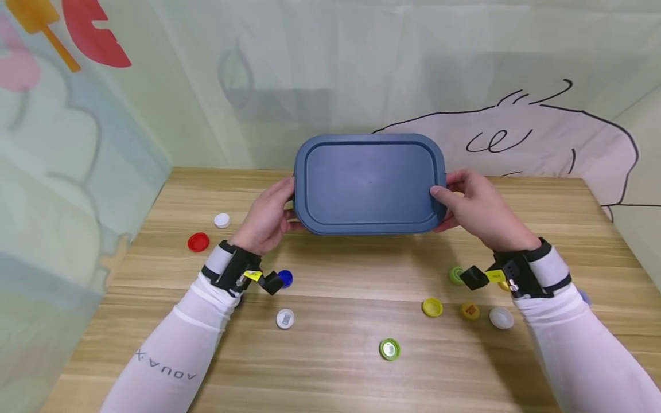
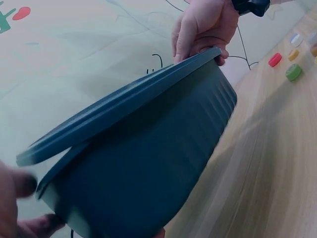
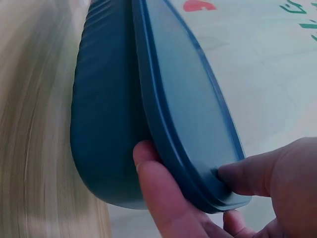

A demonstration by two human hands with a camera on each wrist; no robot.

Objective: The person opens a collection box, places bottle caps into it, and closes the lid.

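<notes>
A dark blue plastic storage box (image 2: pixel 138 163) is held between both hands at the back of the table. Its lid (image 1: pixel 369 183) lies over the top, with a gap between lid and box rim near the left end in the left wrist view. At the left end, my left hand (image 1: pixel 265 215) grips the box, thumb by the rim and fingers lower down its side. My right hand (image 1: pixel 477 209) pinches the lid's right end, thumb on top and fingers beneath its edge. The inside of the box is hidden.
Several bottle caps lie scattered on the wooden table (image 1: pixel 330 378). A red cap (image 1: pixel 198 242) and a white cap (image 1: pixel 222 220) lie left; a yellow cap (image 1: pixel 432 307) and a green cap (image 1: pixel 389 349) lie nearer the right arm. A printed curtain (image 1: pixel 361 69) hangs behind the box.
</notes>
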